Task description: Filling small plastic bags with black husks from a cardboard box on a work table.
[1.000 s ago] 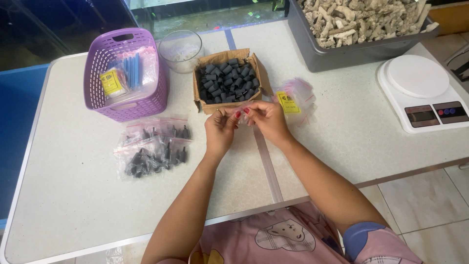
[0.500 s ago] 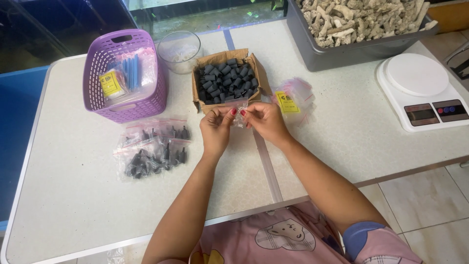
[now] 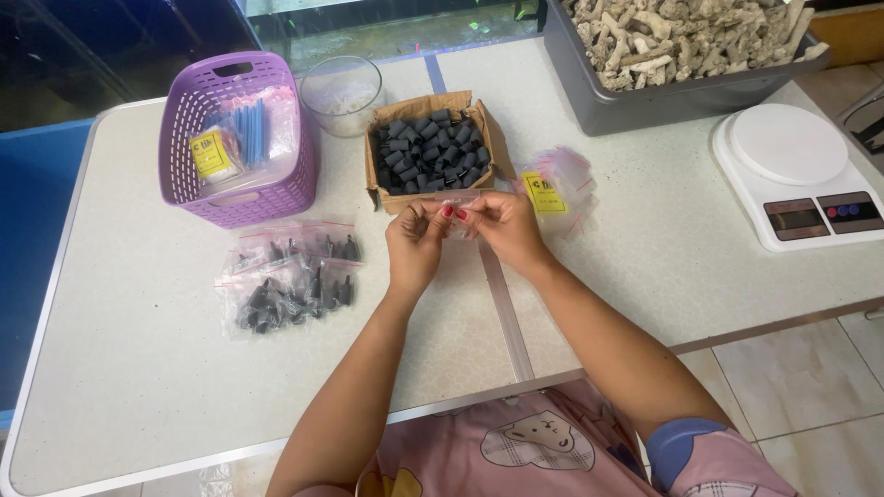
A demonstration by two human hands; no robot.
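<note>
Just in front of the open brown cardboard box of small black cylinders (image 3: 430,150), the left hand (image 3: 414,247) and right hand (image 3: 502,225) are pinching a small clear plastic zip bag (image 3: 460,213) between thumbs and fingertips. Opening it well probably means gripping each lip separately and pulling evenly. Compared with a second ago, the hands are sitting slightly closer together; the filled bags (image 3: 290,276) left of them are lying unchanged.
</note>
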